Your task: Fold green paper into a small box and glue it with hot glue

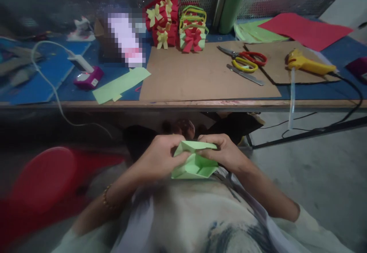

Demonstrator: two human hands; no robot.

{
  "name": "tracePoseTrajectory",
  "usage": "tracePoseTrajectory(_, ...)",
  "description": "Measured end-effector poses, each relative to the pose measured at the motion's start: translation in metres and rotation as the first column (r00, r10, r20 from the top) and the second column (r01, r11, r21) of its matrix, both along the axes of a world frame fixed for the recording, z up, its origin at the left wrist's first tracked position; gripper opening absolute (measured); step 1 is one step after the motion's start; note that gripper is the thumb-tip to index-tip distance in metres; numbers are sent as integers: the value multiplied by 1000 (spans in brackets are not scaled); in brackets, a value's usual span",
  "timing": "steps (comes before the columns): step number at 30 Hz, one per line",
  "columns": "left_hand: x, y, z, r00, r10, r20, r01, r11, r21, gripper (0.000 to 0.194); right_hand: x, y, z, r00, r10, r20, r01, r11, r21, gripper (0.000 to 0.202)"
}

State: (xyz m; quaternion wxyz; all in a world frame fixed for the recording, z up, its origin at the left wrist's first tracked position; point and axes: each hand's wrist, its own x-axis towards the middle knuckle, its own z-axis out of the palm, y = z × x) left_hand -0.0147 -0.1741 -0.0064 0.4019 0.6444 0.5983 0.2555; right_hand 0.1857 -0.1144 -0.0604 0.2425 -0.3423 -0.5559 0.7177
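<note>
Close to my body, below the table's front edge, I hold a light green folded paper box [190, 168] with its open side facing me. My left hand [162, 155] grips its left side, the thumb lying over the rim. On the opposite side my right hand [225, 151] pinches the upper right edge, thumb inside and fingers behind. Both hands are closed on the paper. The fingers behind the box are partly hidden.
On the table lie a cardboard sheet [183, 77], scissors [245, 63], a blade [245, 75], a yellow glue gun [311, 64] and a green paper strip [122, 84]. Red paper bags [164, 15] with bows stand behind. A red stool [46, 176] is at the left.
</note>
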Motion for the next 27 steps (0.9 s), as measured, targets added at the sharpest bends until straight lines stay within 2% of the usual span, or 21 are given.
tracePoseTrajectory(5, 2, 3, 2, 997, -67, -36, 69, 995, 78, 17, 2, -1, 1, 1000, -19, 4, 19, 997, 81, 16)
tracePoseTrajectory(9, 3, 4, 4, 994, -88, 67, 85, 995, 48, 20, 1, -4, 1, 997, -60, -51, 71, 967, 245, 17)
tracePoseTrajectory(12, -1, -1, 8, 983, -23, 180, 29, 999, -31, 23, 1, -5, 0, 987, -91, -130, 136, 905, 403, 14)
tracePoseTrajectory(15, -10, -11, 12, 969, 93, 228, -80, 995, -64, 24, 2, -5, -2, 971, -138, -194, 218, 844, 490, 9)
tracePoseTrajectory(18, -21, -26, 10, 965, 161, 208, -159, 987, -24, 24, 3, -5, -6, 950, -201, -241, 300, 803, 515, 9)
tracePoseTrajectory(22, -23, -43, 4, 962, 140, 235, -156, 986, 54, 17, 2, -7, -10, 917, -235, -322, 385, 733, 561, 10)
tracePoseTrajectory(24, -20, -48, 1, 952, 143, 272, -168, 983, 69, 25, 0, -9, -10, 902, -235, -362, 417, 692, 590, 10)
tracePoseTrajectory(27, -11, -51, -3, 936, 173, 306, -201, 978, 62, 49, -3, -11, -6, 888, -239, -394, 452, 613, 648, 9)
